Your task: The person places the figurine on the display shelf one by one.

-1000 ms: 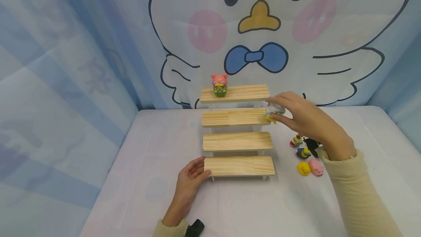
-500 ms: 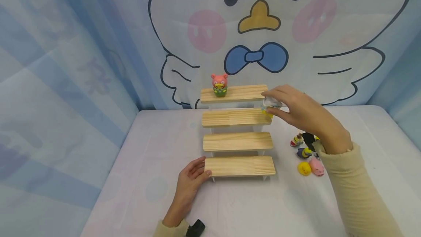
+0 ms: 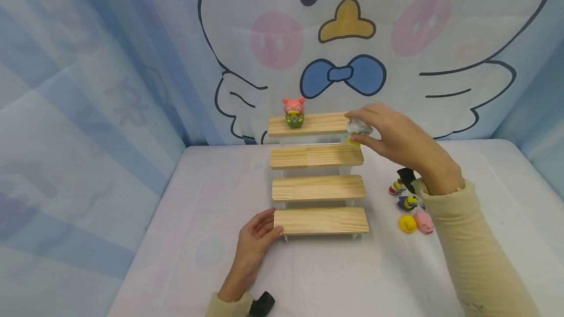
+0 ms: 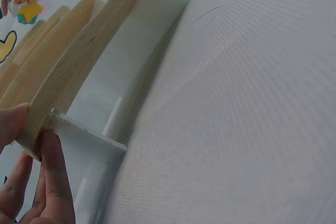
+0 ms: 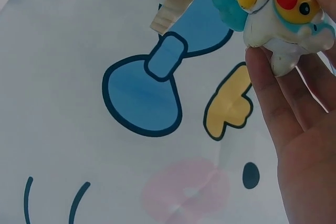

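Observation:
My right hand pinches a small white figurine with a yellow face, red cheek, yellow star and teal base. It is held in the air at the right end of the top board of a four-tier wooden display stand. In the head view the hand covers part of the figurine. My left hand grips the left end of the lowest board, thumb on top and fingers beneath, as the left wrist view shows. A pink-and-green figurine stands upright on the top board's left part.
Several small toys lie on the white table right of the stand: a yellow one, a pink pig, a dark blue and yellow one, and a black item partly behind the right sleeve. A printed curtain hangs behind.
My right hand has risen and moved left with the white figurine, from beside the second-highest board to the top board's right end. The left hand stays on the lowest board.

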`<state>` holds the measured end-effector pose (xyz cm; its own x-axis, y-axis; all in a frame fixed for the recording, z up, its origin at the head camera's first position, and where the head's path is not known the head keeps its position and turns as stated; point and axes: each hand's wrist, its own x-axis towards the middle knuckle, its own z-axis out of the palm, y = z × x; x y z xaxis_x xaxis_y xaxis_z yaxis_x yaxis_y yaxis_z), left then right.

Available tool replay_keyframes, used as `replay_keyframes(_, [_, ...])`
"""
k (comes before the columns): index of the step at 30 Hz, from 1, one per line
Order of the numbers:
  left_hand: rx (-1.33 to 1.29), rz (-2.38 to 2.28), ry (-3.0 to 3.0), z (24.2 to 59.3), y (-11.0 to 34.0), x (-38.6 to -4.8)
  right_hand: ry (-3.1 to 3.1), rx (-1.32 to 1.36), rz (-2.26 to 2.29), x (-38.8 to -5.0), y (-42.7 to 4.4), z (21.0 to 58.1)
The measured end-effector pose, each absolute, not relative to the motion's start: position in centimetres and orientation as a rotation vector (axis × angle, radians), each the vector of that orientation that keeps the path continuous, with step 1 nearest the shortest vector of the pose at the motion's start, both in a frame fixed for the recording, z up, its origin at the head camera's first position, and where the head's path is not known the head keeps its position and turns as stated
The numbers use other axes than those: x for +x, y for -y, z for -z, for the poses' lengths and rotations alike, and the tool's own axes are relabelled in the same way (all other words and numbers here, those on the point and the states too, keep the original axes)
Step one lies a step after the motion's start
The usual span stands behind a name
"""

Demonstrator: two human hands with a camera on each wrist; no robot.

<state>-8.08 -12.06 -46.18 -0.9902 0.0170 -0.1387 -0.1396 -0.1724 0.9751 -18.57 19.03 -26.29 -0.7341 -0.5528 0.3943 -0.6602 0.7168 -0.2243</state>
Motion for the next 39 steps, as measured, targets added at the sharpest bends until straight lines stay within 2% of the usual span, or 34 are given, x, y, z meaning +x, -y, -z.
replay_keyframes(39, [-0.155, -2.314, -1.953, 46.1, 12.1, -8.1, 2.665, 0.902, -0.513, -22.5, -16.7, 25.0])
